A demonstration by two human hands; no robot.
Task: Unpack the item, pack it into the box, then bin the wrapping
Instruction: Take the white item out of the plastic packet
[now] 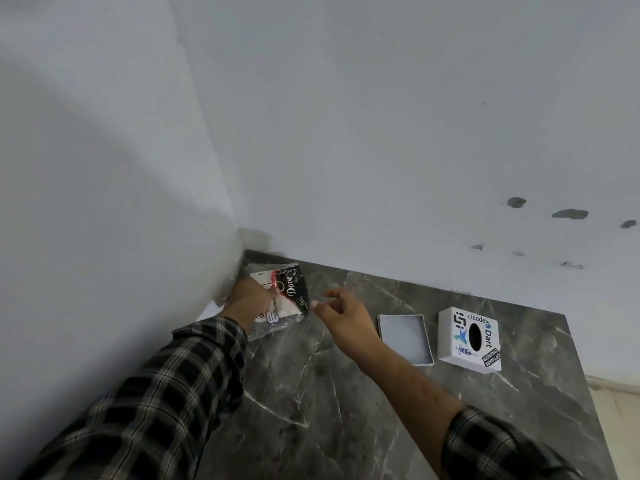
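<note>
Surface: dark marble-patterned countertop (311, 393) met 2 pale walls at a corner.
Item: Dove packet (287, 292), in clear plastic wrapping (266, 332), lay in that corner on the countertop.
Left hand (247, 301): rested on the packet's near-left part; whether the fingers gripped it could not be told.
Right hand (341, 315): spread with fingers apart, empty, just right of the packet; no contact evident.
Box (405, 339): shallow, white, uncovered; right of the right hand.
Stickered lid (469, 339): white block with a black oval; just beside the box, further right.
</note>
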